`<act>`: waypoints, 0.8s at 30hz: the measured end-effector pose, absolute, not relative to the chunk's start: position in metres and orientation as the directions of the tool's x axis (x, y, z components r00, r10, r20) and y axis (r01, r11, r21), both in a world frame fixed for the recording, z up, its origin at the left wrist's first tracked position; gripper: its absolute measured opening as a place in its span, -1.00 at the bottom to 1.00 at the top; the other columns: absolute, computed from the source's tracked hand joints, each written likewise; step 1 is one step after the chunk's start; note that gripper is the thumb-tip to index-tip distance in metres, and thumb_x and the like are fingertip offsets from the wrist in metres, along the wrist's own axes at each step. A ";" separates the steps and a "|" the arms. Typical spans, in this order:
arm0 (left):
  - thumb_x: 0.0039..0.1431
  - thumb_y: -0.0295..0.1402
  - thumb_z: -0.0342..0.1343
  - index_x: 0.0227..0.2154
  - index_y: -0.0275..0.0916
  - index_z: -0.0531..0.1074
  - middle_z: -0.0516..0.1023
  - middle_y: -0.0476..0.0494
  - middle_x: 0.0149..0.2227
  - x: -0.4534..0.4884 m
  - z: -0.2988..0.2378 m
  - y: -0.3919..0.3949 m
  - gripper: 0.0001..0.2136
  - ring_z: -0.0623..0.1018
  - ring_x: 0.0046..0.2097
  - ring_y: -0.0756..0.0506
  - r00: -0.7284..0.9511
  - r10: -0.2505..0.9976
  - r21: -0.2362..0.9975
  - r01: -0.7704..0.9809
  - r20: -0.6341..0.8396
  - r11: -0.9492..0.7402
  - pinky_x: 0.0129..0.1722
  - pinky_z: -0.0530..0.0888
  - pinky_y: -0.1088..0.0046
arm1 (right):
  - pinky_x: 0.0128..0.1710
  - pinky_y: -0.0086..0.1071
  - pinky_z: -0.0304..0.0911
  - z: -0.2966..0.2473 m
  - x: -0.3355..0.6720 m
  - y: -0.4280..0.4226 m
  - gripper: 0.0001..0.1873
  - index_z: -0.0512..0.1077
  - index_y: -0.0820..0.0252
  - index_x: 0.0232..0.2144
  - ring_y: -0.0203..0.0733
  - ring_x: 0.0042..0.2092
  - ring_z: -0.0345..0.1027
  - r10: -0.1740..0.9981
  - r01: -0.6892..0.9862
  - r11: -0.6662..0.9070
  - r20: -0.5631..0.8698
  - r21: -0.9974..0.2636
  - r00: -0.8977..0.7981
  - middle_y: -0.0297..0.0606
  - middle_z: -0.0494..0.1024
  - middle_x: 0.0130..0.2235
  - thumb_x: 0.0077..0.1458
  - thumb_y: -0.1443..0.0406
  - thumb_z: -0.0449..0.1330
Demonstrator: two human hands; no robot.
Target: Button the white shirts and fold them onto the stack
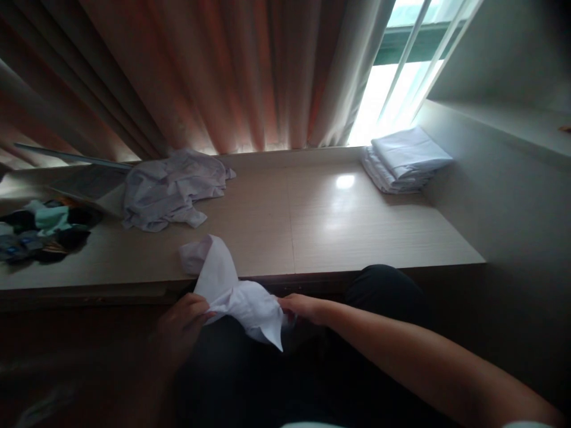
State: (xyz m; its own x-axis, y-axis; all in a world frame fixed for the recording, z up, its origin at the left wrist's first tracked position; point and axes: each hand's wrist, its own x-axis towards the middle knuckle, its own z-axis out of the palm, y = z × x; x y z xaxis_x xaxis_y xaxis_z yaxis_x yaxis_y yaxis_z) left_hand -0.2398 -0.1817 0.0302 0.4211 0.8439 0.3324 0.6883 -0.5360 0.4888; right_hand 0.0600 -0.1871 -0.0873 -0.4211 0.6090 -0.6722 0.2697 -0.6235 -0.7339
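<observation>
A crumpled white cloth (232, 291) hangs over the front edge of the pale wooden desk (312, 226) and down toward my lap. My left hand (182, 324) is closed on its left side, fingers pinched round the fabric. My right hand (303, 307) grips the cloth's right end, fingers closed, forearm reaching in from the lower right. Both hands sit just below the desk edge, above my dark trousers.
A heap of unfolded white garments (172, 187) lies at the desk's back left. A neat stack of folded white cloths (404, 160) sits at the back right by the window. Dark and teal small items (42, 229) lie far left. Curtains hang behind.
</observation>
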 end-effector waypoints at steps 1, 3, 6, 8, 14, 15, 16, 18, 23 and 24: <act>0.25 -0.22 0.12 -0.40 -0.18 0.50 0.53 -0.09 -0.36 -0.241 0.031 -0.182 -0.82 0.53 -0.32 -0.03 0.401 0.835 0.470 0.694 0.377 -0.546 -0.28 0.44 0.50 | -0.47 -0.43 0.07 -0.088 0.055 -0.189 -0.49 0.48 0.28 -0.38 -0.32 -0.46 0.23 0.622 0.227 -0.603 -0.628 -0.765 -0.467 -0.27 0.48 -0.41 0.16 -0.08 0.13; 0.23 -0.22 0.14 -0.39 -0.17 0.50 0.52 -0.10 -0.33 -0.244 0.034 -0.184 -0.84 0.53 -0.29 -0.05 0.349 0.824 0.435 0.720 0.447 -0.541 -0.26 0.44 0.47 | -0.38 -0.42 0.13 -0.084 0.047 -0.190 -0.65 0.50 0.27 -0.42 -0.29 -0.40 0.28 0.654 0.089 -0.568 -0.514 -0.818 -0.555 -0.30 0.50 -0.42 0.06 0.06 0.24; 0.22 -0.19 0.14 -0.38 -0.17 0.48 0.51 -0.13 -0.27 -0.250 0.039 -0.184 -0.82 0.52 -0.21 -0.10 0.240 0.852 0.433 0.778 0.464 -0.455 -0.15 0.45 0.40 | -0.24 -0.37 0.19 -0.062 0.048 -0.187 -0.80 0.51 0.25 -0.42 -0.23 -0.31 0.32 0.785 -0.120 -0.458 -0.338 -0.881 -0.519 -0.30 0.54 -0.37 -0.07 0.21 0.27; 0.23 -0.15 0.11 -0.37 -0.18 0.47 0.52 -0.15 -0.25 -0.255 0.044 -0.181 -0.78 0.52 -0.18 -0.12 0.189 0.906 0.478 0.798 0.378 -0.366 -0.11 0.44 0.37 | -0.23 -0.36 0.18 -0.041 0.058 -0.185 -0.83 0.51 0.25 -0.43 -0.23 -0.31 0.30 0.861 -0.200 -0.395 -0.285 -0.897 -0.422 -0.31 0.53 -0.37 -0.08 0.24 0.23; 0.26 -0.09 -0.05 -0.42 -0.22 0.54 0.57 -0.16 -0.29 -0.241 0.076 -0.166 -0.63 0.55 -0.19 -0.16 0.408 0.878 0.513 0.825 -0.251 -0.236 -0.11 0.47 0.32 | -0.32 -0.42 0.11 0.017 0.085 -0.200 -0.79 0.49 0.22 -0.31 -0.26 -0.33 0.25 0.904 -0.271 -0.353 -0.252 -0.896 -0.346 -0.32 0.47 -0.36 -0.01 0.22 0.21; 0.27 -0.10 -0.07 -0.36 -0.22 0.56 0.59 -0.18 -0.23 -0.232 0.085 -0.165 -0.63 0.55 -0.14 -0.18 0.422 0.874 0.509 0.822 -0.241 -0.257 -0.06 0.46 0.28 | -0.32 -0.42 0.12 0.024 0.087 -0.205 -0.77 0.49 0.21 -0.29 -0.26 -0.32 0.25 0.902 -0.279 -0.352 -0.245 -0.893 -0.355 -0.32 0.47 -0.34 0.01 0.21 0.21; 0.27 -0.10 -0.06 -0.25 -0.22 0.57 0.58 -0.21 -0.14 -0.221 0.094 -0.166 -0.63 0.54 -0.07 -0.20 0.424 0.889 0.511 0.810 -0.172 -0.287 0.01 0.44 0.24 | -0.31 -0.42 0.13 0.030 0.087 -0.208 -0.77 0.48 0.20 -0.27 -0.25 -0.31 0.26 0.901 -0.288 -0.349 -0.235 -0.892 -0.364 -0.31 0.47 -0.33 0.02 0.20 0.22; 0.24 -0.10 0.03 -0.01 -0.17 0.49 0.51 -0.22 0.07 -0.196 0.111 -0.169 -0.62 0.45 0.11 -0.22 0.501 0.866 0.526 0.737 -0.005 -0.423 0.18 0.31 0.20 | -0.28 -0.41 0.14 0.041 0.088 -0.212 -0.78 0.47 0.20 -0.26 -0.24 -0.28 0.28 0.900 -0.300 -0.343 -0.221 -0.890 -0.375 -0.31 0.46 -0.30 0.03 0.21 0.22; 0.22 0.00 0.03 -0.20 -0.19 0.48 0.55 -0.19 -0.16 -0.154 0.125 -0.183 -0.64 0.53 -0.17 -0.16 0.476 0.877 0.551 0.715 0.067 -0.430 -0.13 0.43 0.34 | -0.32 -0.42 0.11 0.066 0.097 -0.213 -0.86 0.40 0.19 -0.34 -0.25 -0.32 0.23 0.930 -0.291 -0.288 -0.194 -0.912 -0.311 -0.34 0.39 -0.36 0.02 0.24 0.20; 0.18 0.04 0.05 -0.26 -0.20 0.45 0.54 -0.16 -0.27 -0.153 0.123 -0.184 -0.62 0.51 -0.28 -0.14 0.380 0.923 0.528 0.774 0.053 -0.349 -0.26 0.42 0.38 | -0.33 -0.42 0.09 0.070 0.099 -0.214 -0.86 0.38 0.18 -0.36 -0.26 -0.34 0.21 0.938 -0.284 -0.271 -0.186 -0.920 -0.293 -0.35 0.36 -0.38 0.02 0.24 0.19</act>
State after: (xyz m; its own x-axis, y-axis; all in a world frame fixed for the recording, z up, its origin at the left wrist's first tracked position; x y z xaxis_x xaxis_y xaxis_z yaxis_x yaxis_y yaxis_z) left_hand -0.1530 -0.1844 0.1228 0.3804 0.9233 0.0526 0.7741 -0.3490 0.5282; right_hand 0.0988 -0.2141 0.0701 -0.2928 0.9379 -0.1862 -0.2843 -0.2713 -0.9196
